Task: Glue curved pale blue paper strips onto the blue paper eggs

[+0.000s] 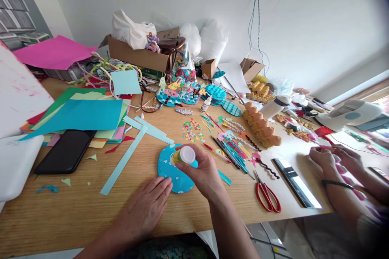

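Note:
A blue round disc point(179, 180) with small pale paper bits on it lies on the table in front of me. My right hand point(200, 170) is closed around a glue stick point(186, 155) with a white round end and a yellow-green label. It is tilted over the upper part of the disc; whether its tip touches the paper is hidden. My left hand point(148, 204) lies flat, fingers stretched out, its fingertips at the disc's lower left edge. Pale blue paper strips point(126, 166) lie to the left of the disc.
Red-handled scissors point(267, 198), a phone point(296, 182), pencils point(232, 153) and an orange egg carton point(261, 127) are on the right. Coloured paper sheets point(82, 113) and a black phone point(65, 151) lie left. Another person's hands point(334, 156) work at far right.

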`<state>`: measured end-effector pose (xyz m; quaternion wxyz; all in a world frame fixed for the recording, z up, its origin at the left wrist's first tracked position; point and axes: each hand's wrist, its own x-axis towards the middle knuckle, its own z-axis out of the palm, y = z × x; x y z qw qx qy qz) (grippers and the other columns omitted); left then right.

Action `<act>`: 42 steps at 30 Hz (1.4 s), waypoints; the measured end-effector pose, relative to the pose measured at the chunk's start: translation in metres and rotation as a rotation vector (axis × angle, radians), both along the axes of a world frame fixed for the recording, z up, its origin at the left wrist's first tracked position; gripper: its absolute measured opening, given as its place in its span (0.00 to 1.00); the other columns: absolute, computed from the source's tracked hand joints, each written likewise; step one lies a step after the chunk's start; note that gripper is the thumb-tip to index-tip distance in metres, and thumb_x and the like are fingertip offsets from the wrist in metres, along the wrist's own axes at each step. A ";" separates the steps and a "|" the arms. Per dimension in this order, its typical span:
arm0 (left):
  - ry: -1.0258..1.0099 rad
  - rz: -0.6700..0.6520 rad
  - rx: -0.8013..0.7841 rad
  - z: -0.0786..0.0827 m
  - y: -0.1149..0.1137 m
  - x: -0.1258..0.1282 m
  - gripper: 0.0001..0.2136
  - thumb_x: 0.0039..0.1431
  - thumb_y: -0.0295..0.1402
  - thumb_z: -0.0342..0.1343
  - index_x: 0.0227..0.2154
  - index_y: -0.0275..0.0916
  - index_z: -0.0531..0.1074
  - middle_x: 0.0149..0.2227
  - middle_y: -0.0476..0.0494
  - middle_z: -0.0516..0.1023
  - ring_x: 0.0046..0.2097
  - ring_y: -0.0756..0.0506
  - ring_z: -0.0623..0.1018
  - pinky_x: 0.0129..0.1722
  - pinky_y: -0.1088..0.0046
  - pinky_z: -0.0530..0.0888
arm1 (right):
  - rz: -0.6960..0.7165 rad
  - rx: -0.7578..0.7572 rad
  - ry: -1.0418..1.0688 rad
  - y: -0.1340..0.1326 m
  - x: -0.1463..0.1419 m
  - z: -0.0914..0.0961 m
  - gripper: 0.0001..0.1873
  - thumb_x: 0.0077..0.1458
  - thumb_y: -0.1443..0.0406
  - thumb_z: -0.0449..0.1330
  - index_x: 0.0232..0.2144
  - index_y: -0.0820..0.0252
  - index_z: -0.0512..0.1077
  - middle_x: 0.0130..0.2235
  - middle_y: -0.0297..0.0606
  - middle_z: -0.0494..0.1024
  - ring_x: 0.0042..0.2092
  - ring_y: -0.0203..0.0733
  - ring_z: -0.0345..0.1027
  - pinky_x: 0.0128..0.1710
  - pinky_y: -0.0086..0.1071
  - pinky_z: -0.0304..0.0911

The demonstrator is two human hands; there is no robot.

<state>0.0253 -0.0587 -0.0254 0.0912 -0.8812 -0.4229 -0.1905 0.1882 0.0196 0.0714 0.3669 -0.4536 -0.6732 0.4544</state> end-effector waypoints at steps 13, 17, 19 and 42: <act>0.042 -0.011 -0.039 -0.001 0.000 0.001 0.18 0.58 0.25 0.44 0.51 0.34 0.66 0.52 0.43 0.72 0.51 0.43 0.71 0.51 0.65 0.67 | -0.071 0.027 -0.113 0.000 0.018 -0.012 0.11 0.45 0.63 0.64 0.34 0.57 0.72 0.32 0.31 0.77 0.35 0.39 0.69 0.36 0.28 0.62; 0.040 -0.002 -0.015 0.001 0.002 0.001 0.17 0.58 0.24 0.43 0.49 0.34 0.67 0.51 0.44 0.74 0.49 0.44 0.72 0.49 0.65 0.67 | -0.065 0.022 -0.099 0.002 0.019 -0.013 0.10 0.45 0.64 0.64 0.34 0.57 0.73 0.34 0.32 0.77 0.36 0.40 0.70 0.37 0.29 0.62; 0.044 -0.001 -0.015 0.002 0.003 0.002 0.17 0.59 0.25 0.43 0.49 0.34 0.67 0.50 0.45 0.74 0.49 0.44 0.73 0.49 0.66 0.68 | -0.058 0.026 -0.094 0.002 0.019 -0.013 0.10 0.46 0.63 0.63 0.34 0.56 0.73 0.34 0.32 0.77 0.36 0.40 0.70 0.37 0.29 0.62; -0.026 0.004 0.047 0.005 0.005 0.006 0.14 0.63 0.27 0.41 0.44 0.39 0.71 0.47 0.48 0.76 0.48 0.45 0.71 0.47 0.67 0.66 | -0.029 0.025 -0.074 0.009 0.020 -0.016 0.10 0.46 0.64 0.63 0.34 0.57 0.72 0.34 0.31 0.77 0.36 0.39 0.69 0.36 0.28 0.62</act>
